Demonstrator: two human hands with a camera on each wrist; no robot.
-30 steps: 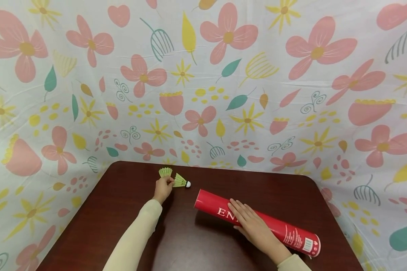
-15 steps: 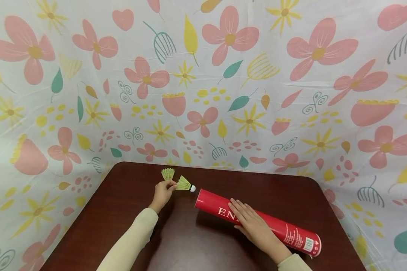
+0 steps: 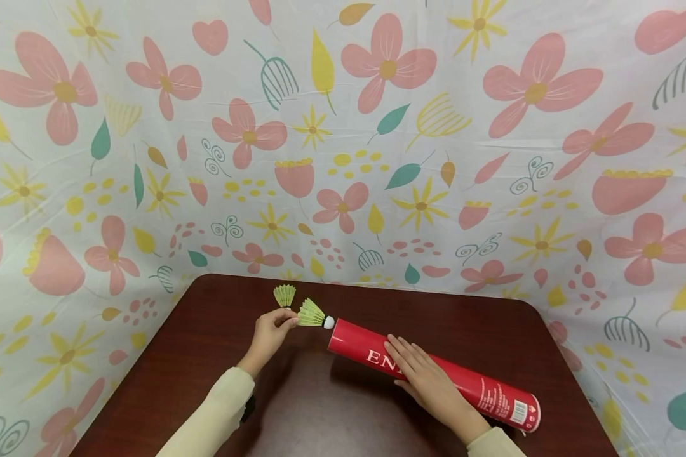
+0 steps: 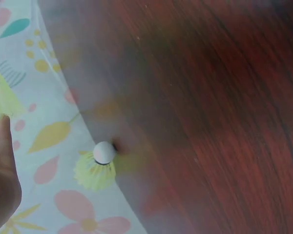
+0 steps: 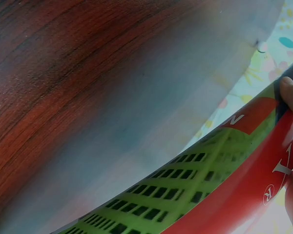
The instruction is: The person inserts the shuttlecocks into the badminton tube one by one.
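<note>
My left hand (image 3: 271, 333) pinches a yellow-green shuttlecock (image 3: 311, 313) by the rim of its skirt. The shuttlecock's white cork points right, right at the left end of a red shuttlecock tube (image 3: 357, 344). In the left wrist view the pinched shuttlecock (image 4: 4, 95) shows at the left edge, above the fingertips. My right hand (image 3: 425, 381) holds the tube from above, fingers across its top and thumb on the near side. A green printed side of the tube (image 5: 185, 180) appears in the right wrist view. The tube's inside is hidden.
A second shuttlecock (image 3: 284, 295) stands behind the left hand near the far table edge; in the left wrist view this shuttlecock (image 4: 96, 170) shows its white cork. The dark brown table (image 3: 217, 311) meets a flower-patterned cloth (image 3: 343, 158) behind and at the sides.
My left hand has drawn slightly nearer and to the right, carrying the shuttlecock's cork up to the tube's end. The right hand and tube have stayed put.
</note>
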